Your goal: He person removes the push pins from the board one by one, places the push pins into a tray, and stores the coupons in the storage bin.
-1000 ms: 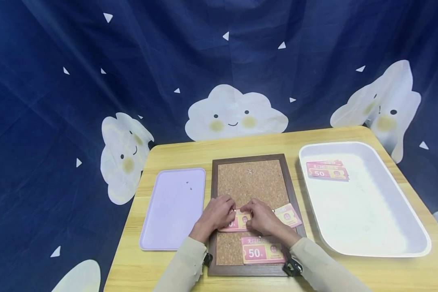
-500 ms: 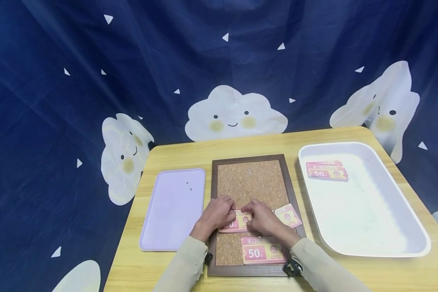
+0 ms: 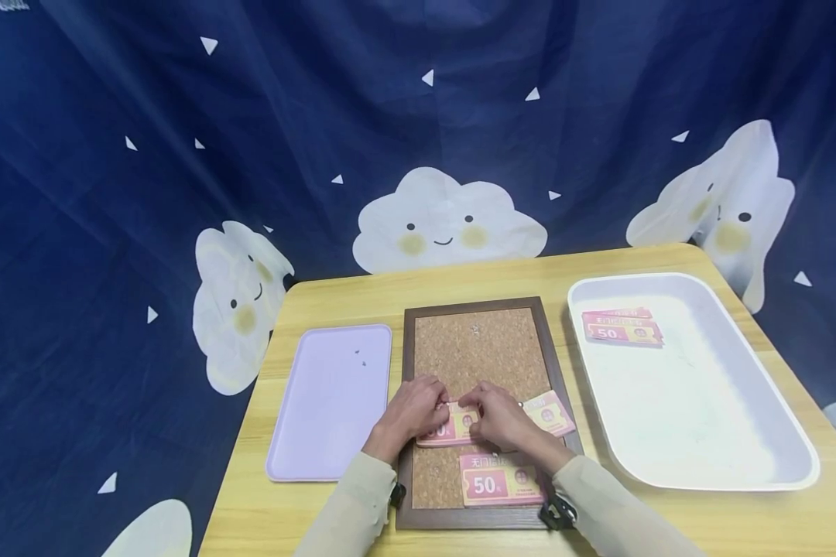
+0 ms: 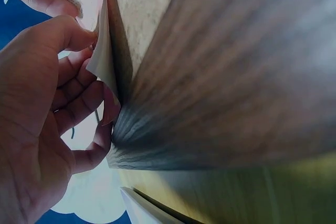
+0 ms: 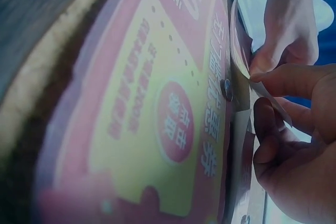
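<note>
1. The left hand (image 3: 414, 404) pinches the middle coupon (image 3: 458, 425) near its upper left; the right hand (image 3: 500, 416) pinches its edge further right. They work close together, probably so that the paper stays straight between two grips.
2. That coupon lies over the corkboard (image 3: 484, 356), directly beneath both hands; the left wrist view shows an end curling away from the cork, which likely explains the need to hold it.
3. Nearer the person, below the right wrist, the lower coupon (image 3: 488, 481) has a round tack (image 5: 226, 90) at its upper edge, so presumably it needs no hand.
4. Just right of the right hand, the tilted coupon (image 3: 552, 414) overlaps the frame.
5. On the bench (image 3: 460, 275), the purple tray (image 3: 327, 418) sits left of the hands and the white tray (image 3: 697, 402), bearing overlapping coupons (image 3: 620, 331), right: seemingly for easy reach.
</note>
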{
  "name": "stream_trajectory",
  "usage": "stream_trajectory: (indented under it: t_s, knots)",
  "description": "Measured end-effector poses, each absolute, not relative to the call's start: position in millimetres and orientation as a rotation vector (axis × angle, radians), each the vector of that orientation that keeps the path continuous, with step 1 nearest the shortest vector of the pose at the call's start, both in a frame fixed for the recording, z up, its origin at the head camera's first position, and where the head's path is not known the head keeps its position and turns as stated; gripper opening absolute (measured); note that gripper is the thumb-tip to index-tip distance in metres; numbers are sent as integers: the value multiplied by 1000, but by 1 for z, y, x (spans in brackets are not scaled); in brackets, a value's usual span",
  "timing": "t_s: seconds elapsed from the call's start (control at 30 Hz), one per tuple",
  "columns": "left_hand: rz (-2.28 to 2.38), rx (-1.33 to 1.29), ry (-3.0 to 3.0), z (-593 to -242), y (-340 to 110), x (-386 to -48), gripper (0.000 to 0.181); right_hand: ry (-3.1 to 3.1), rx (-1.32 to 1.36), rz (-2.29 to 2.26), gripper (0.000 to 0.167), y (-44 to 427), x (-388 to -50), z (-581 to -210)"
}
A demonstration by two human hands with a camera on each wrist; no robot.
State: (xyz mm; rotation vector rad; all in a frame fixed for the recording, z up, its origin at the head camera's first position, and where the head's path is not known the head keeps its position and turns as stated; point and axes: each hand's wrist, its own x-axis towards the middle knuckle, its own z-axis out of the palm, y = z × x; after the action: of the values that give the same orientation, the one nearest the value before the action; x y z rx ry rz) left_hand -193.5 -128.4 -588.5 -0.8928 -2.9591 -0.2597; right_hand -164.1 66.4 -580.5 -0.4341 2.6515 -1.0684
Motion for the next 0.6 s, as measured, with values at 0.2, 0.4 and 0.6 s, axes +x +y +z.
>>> stream_trajectory:
  t_s: [0.2, 0.4, 0.6]
  knots:
    - [-356, -842, -2972, -588, -129, -193, 5, 2669, -449, -1051, 44, 67, -163, -583]
    - [-372, -832, -2979, -587, -131, -192, 7, 2663, -449, -1054, 44, 68, -162, -584]
    - [-245, -893, -2886, -584, -134, -191, 9, 2622, -410, -1092, 45, 68, -163, -581]
